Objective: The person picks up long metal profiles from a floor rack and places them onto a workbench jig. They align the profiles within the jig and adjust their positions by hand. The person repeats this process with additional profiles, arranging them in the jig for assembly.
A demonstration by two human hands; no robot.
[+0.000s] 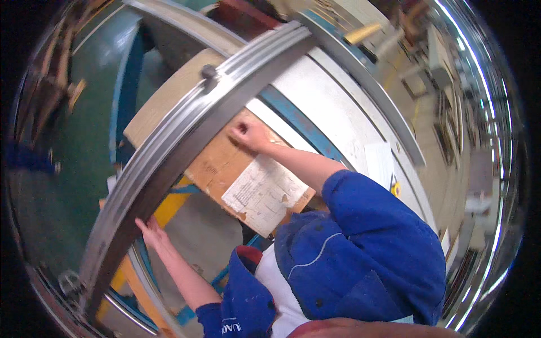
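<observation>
A long metal rail (pixel 194 107), silvery on top with a dark side face, runs diagonally across the view and carries a black knob (pixel 209 71). My left hand (pixel 152 232) is at the near side of the rail's lower left part, fingers extended against or just beside its edge; contact is hard to tell. Under my right hand (pixel 249 135) lies a brown board (pixel 217 169) with a torn white paper label (pixel 265 188). My right fingers are curled closed near the board's far end, close to the rail. Whatever they may hold is hidden.
A pale worktable (pixel 332 96) with a blue strip (pixel 304 121) extends to the right, a paper sheet (pixel 379 160) and a yellow tape measure (pixel 396 188) on it. Beyond the rail sits a tan panel (pixel 163 101). Yellow-and-blue framework (pixel 169 208) shows below. Stacked material lines the far right.
</observation>
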